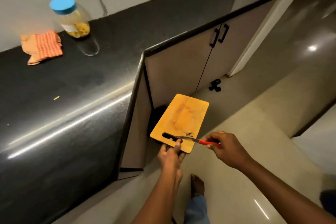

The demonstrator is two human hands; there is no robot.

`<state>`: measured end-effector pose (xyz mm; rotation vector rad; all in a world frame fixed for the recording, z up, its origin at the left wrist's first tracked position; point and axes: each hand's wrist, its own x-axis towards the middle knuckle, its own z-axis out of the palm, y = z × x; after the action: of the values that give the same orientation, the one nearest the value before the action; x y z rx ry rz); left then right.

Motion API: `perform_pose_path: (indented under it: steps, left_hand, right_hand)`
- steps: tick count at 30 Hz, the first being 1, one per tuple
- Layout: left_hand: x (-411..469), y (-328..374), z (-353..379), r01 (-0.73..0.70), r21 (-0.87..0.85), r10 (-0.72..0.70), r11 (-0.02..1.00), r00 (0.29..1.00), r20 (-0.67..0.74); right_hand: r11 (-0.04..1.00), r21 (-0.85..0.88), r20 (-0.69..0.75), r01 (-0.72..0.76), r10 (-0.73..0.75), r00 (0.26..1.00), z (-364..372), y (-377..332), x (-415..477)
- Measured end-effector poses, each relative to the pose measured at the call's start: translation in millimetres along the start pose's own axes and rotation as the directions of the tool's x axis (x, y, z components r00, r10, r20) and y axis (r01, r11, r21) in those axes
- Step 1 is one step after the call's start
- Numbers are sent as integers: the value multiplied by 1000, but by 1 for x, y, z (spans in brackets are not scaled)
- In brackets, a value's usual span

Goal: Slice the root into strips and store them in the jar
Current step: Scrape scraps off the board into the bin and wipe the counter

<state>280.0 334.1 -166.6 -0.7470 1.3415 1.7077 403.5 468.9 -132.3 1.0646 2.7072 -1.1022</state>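
Well up and left of the cutting board (181, 118), an orange cloth (42, 47) lies beside the lidded jar (72, 18), which holds yellow strips, on the black counter (63, 82). The left hand (171, 154) grips the board's near edge by its slot. A few root scraps (188, 133) rest there. The right hand (227, 149) holds a red-handled knife (196, 140), its blade across the board just beside the scraps.

Person: left hand (171, 156) and right hand (226, 148) bare, forearms (272, 178) bare out to frame edge. Only clothing visible: light-blue denim trouser leg (197, 209) at 6 o'clock, with a bare foot (197, 184) below its hem.
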Motion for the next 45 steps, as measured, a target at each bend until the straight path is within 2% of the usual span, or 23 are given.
perform_pose_path:
  steps: [8, 13, 30, 39, 42, 45]
  left_hand:
    - [85, -34, -34, 9, -80, -24, 997, 980, -196]
    - [123, -49, -47, 3, -84, -26, 996, 962, -270]
    - [156, -56, -67, -15, -99, -18, 995, 943, -332]
    - [157, -47, -78, -18, -80, -12, 997, 931, -365]
    - [156, -45, -77, -20, -78, -10, 997, 931, -364]
    - [155, -43, -73, -19, -77, -10, 997, 933, -359]
  right_hand:
    - [995, 14, 126, -100, 97, 987, 94, 59, 56]
    - [992, -8, 167, -123, 123, 978, 137, 79, 92]
    - [958, -9, 185, -288, 284, 941, 202, 113, 192]
    - [936, -41, 97, -349, 351, 931, 225, 116, 226]
    - [933, 83, 80, -350, 344, 936, 220, 103, 221]
    - [949, 202, 157, -242, 213, 964, 207, 80, 192]
